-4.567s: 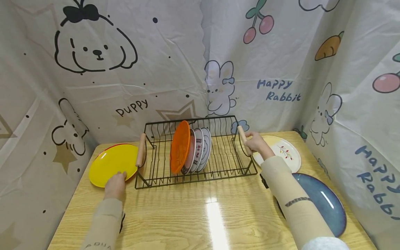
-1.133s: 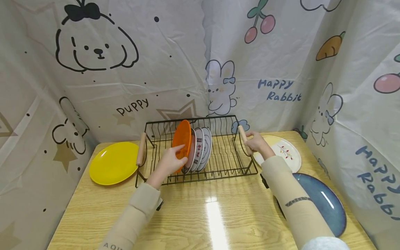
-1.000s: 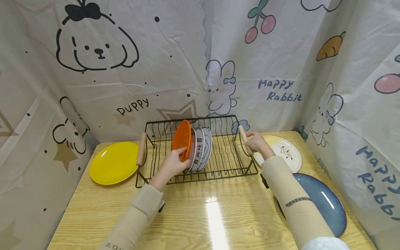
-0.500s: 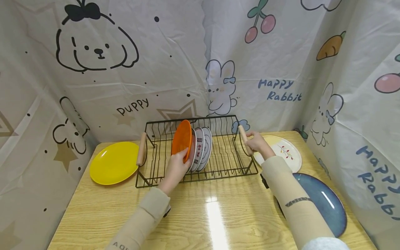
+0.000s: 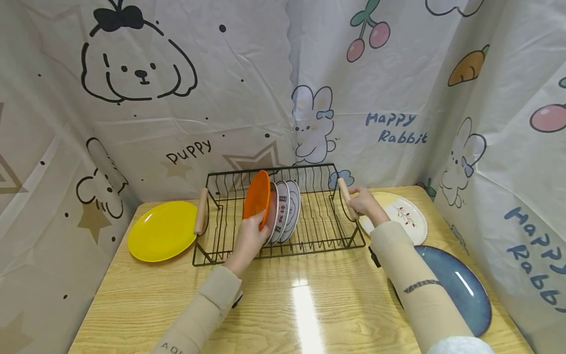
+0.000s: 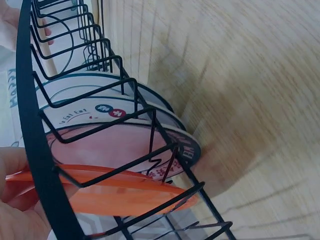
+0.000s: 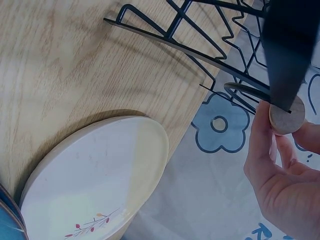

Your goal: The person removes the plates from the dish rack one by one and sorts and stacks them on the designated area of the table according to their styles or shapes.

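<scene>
A black wire dish rack (image 5: 309,251) with wooden handles stands on the table. My left hand (image 5: 251,238) pinches the near lower edge of an orange plate (image 5: 256,197), which stands on edge in the rack, leaning slightly. In the left wrist view the thumb and fingers are on the orange plate (image 6: 125,192), partly behind the rack's black bar (image 6: 33,125). Right of it stand a pinkish plate (image 6: 107,145) and white patterned plates (image 5: 291,211). My right hand (image 5: 366,202) grips the right wooden handle (image 5: 346,197); its round end (image 7: 288,117) shows between thumb and fingers.
Left of the rack lies a yellow plate (image 5: 161,231). On the right are a cream-and-white plate with a sprig design (image 5: 409,219) and a large blue plate (image 5: 460,290), partly under the right sleeve. A printed curtain (image 5: 247,88) encloses the table's back and sides.
My left hand has left the yellow plate, moved right to the rack and taken hold of the orange plate's edge. My right hand has stayed on the handle.
</scene>
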`<state>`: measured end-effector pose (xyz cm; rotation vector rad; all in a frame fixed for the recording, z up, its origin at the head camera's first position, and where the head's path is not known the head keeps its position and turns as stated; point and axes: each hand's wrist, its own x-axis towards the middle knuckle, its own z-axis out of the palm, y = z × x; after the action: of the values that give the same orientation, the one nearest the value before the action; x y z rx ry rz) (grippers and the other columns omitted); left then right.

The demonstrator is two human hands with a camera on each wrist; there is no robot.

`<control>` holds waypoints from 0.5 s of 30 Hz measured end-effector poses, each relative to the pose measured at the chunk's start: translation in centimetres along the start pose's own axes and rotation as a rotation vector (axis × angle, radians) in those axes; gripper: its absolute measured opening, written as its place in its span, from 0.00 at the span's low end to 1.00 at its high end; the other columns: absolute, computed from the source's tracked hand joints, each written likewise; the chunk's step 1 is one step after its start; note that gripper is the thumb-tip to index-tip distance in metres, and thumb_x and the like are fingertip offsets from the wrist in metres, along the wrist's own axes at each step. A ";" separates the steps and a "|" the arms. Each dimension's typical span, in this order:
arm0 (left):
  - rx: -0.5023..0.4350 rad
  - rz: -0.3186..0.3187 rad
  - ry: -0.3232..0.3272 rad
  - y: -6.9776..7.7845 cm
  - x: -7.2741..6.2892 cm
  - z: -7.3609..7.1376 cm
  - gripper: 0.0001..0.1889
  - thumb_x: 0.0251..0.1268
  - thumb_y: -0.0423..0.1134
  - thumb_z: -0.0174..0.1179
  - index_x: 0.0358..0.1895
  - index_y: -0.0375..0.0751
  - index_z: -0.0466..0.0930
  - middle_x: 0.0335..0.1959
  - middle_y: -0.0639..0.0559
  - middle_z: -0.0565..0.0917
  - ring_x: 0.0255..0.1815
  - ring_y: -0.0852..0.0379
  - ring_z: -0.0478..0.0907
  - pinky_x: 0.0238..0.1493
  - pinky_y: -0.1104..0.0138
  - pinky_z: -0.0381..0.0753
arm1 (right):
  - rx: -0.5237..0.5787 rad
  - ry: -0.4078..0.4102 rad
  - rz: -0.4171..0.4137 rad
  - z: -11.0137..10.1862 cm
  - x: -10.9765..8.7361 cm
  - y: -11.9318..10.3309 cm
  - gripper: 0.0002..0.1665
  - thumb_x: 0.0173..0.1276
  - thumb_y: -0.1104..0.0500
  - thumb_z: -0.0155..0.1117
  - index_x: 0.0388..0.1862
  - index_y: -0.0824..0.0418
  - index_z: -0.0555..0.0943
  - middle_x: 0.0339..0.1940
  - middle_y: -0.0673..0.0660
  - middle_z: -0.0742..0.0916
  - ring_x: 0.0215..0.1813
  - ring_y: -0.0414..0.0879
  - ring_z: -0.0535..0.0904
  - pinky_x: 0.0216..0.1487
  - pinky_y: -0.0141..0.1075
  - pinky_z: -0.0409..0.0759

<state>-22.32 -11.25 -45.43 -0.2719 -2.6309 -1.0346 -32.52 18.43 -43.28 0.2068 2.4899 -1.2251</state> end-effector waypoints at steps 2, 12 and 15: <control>-0.024 -0.016 0.000 0.0 0.0 -0.2 0.20 0.53 0.23 0.56 0.53 0.26 0.75 0.44 0.33 0.81 0.28 0.50 0.79 0.21 0.65 0.76 | 0.000 0.002 -0.003 0.0 0.0 0.0 0.29 0.64 0.66 0.49 0.65 0.67 0.60 0.54 0.72 0.72 0.45 0.57 0.75 0.32 0.38 0.78; -0.159 -0.179 0.030 -0.2 0.4 -2.1 0.13 0.55 0.24 0.56 0.44 0.22 0.79 0.36 0.29 0.81 0.29 0.45 0.80 0.24 0.62 0.80 | 0.025 0.001 -0.026 0.0 0.1 0.2 0.29 0.64 0.67 0.49 0.65 0.69 0.61 0.52 0.73 0.73 0.43 0.57 0.76 0.31 0.37 0.79; -0.201 -0.189 0.042 -0.2 0.5 -2.9 0.10 0.54 0.23 0.57 0.39 0.21 0.80 0.30 0.30 0.82 0.22 0.47 0.78 0.21 0.63 0.78 | 0.022 0.000 -0.023 -0.1 0.2 0.2 0.29 0.64 0.67 0.49 0.65 0.69 0.61 0.53 0.73 0.73 0.42 0.55 0.75 0.32 0.38 0.79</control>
<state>-22.30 -13.36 -43.41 -0.0431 -2.5550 -1.3536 -32.63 18.63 -43.48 0.1836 2.4864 -1.2624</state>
